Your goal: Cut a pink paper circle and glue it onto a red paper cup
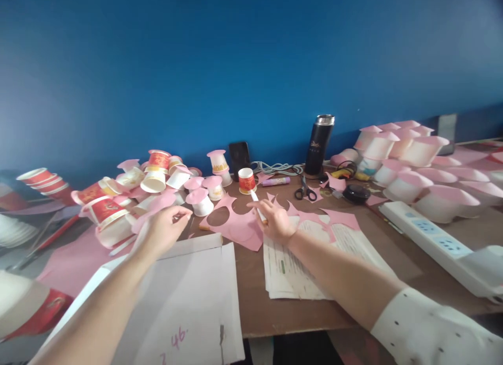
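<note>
My right hand (277,221) is wrapped round a slim white pen-like stick (255,200), tilted up and to the left. Its kind I cannot make out. Just beyond its tip stands a red and white paper cup (247,181). My left hand (168,226) hovers over the top of a white box (192,302), thumb and fingers drawn together; anything between them is too small to see. Close to it are paper cups with pink paper discs (199,201). A pink sheet with round holes cut out (243,229) lies between my hands.
Scissors (305,189), a purple glue stick (275,181), a phone (239,156) and a black flask (320,145) stand or lie toward the blue wall. Printed papers (291,276) lie under my right forearm. A power strip (436,239) and many disc-topped cups (408,187) occupy the right.
</note>
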`<state>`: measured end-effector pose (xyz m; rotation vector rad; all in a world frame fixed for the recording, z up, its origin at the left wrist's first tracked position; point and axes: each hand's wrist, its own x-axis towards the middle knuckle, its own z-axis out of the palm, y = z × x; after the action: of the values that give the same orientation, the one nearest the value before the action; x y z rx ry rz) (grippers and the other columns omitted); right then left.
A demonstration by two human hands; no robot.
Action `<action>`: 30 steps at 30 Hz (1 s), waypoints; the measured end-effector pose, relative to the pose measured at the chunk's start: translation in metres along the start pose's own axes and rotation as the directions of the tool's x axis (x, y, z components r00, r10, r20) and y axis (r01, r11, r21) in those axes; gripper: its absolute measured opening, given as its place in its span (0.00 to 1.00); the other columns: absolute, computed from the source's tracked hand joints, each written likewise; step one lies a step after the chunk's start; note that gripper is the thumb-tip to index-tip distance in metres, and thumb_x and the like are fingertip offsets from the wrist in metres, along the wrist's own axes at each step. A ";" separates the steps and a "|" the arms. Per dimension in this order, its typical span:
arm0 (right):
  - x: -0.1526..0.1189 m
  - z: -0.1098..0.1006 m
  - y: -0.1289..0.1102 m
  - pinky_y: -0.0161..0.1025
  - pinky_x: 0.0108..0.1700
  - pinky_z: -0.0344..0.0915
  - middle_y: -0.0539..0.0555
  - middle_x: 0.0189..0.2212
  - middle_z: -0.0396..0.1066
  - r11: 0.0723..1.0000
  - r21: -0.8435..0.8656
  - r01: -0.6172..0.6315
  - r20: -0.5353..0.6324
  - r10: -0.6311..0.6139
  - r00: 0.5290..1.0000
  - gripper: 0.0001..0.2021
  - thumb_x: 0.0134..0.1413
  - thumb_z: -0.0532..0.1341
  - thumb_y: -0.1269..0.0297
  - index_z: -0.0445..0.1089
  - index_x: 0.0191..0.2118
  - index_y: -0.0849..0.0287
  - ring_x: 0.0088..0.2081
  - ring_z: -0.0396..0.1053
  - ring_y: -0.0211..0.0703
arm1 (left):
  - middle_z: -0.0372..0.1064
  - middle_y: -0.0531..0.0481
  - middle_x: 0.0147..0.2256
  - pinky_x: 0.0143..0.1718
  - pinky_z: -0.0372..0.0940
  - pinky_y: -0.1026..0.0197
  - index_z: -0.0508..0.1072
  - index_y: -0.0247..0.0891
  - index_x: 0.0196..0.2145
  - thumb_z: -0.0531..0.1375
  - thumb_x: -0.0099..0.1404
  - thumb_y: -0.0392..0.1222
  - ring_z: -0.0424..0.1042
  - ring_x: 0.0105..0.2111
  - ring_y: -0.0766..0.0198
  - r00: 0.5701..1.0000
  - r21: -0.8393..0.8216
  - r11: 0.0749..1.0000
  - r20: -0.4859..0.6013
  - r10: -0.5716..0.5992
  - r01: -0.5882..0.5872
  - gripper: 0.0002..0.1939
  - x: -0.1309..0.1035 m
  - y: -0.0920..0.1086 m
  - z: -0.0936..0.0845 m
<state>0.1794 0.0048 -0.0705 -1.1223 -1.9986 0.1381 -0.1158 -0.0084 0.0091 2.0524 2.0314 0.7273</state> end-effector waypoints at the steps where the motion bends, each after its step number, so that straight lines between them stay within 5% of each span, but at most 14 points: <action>1: 0.000 0.000 -0.001 0.36 0.40 0.68 0.53 0.42 0.72 1.000 -0.001 0.013 0.016 -0.013 1.000 0.17 0.56 0.55 0.70 0.67 0.51 0.51 0.40 0.72 0.42 | 0.77 0.53 0.37 0.36 0.66 0.62 0.76 0.43 0.37 0.55 0.57 0.51 0.74 0.36 0.59 0.999 -0.002 1.000 0.024 0.029 -0.029 0.15 -0.001 0.006 0.005; 8: 0.002 0.002 0.005 0.38 0.43 0.68 0.52 0.45 0.72 0.981 0.083 -0.178 -0.147 0.188 0.971 0.18 0.57 0.52 0.70 0.63 0.53 0.52 0.45 0.71 0.43 | 0.76 0.51 0.39 0.39 0.65 0.61 0.76 0.43 0.38 0.54 0.61 0.46 0.74 0.39 0.58 0.962 -0.035 0.971 0.135 0.239 -0.236 0.13 0.007 0.071 0.049; 11: 0.004 0.000 0.008 0.40 0.42 0.69 0.51 0.43 0.73 0.957 0.116 -0.266 -0.146 0.281 0.949 0.23 0.52 0.52 0.75 0.60 0.55 0.52 0.44 0.72 0.44 | 0.76 0.48 0.40 0.40 0.64 0.61 0.76 0.41 0.36 0.53 0.61 0.42 0.73 0.40 0.58 0.939 -0.021 0.950 0.149 0.310 -0.311 0.12 0.020 0.101 0.071; 15: 0.004 -0.002 0.007 0.41 0.41 0.69 0.53 0.51 0.70 0.965 0.082 -0.249 -0.104 0.257 0.961 0.26 0.50 0.52 0.75 0.57 0.56 0.53 0.48 0.70 0.46 | 0.75 0.47 0.38 0.36 0.63 0.61 0.75 0.40 0.35 0.55 0.60 0.46 0.73 0.38 0.58 0.924 -0.043 0.936 0.152 0.350 -0.348 0.11 0.036 0.128 0.089; 23: 0.005 0.001 0.010 0.41 0.41 0.70 0.54 0.54 0.67 0.978 0.041 -0.207 -0.101 0.210 0.973 0.23 0.54 0.52 0.71 0.55 0.57 0.53 0.50 0.69 0.47 | 0.75 0.48 0.35 0.34 0.62 0.61 0.74 0.40 0.31 0.54 0.60 0.46 0.73 0.35 0.59 0.940 -0.073 0.948 0.125 0.317 -0.310 0.11 0.039 0.124 0.097; 30: 0.006 0.003 0.015 0.45 0.41 0.69 0.53 0.38 0.74 0.932 0.160 -0.326 -0.208 0.355 0.912 0.17 0.59 0.50 0.63 0.58 0.54 0.53 0.36 0.74 0.48 | 0.76 0.50 0.38 0.38 0.64 0.61 0.75 0.42 0.36 0.54 0.60 0.46 0.73 0.37 0.59 0.962 -0.111 0.962 0.088 0.258 -0.248 0.12 0.026 0.100 0.082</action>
<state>0.1859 0.0194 -0.0759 -1.3347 -1.5527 0.2916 0.0091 0.0286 -0.0118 2.2662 1.6631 0.7312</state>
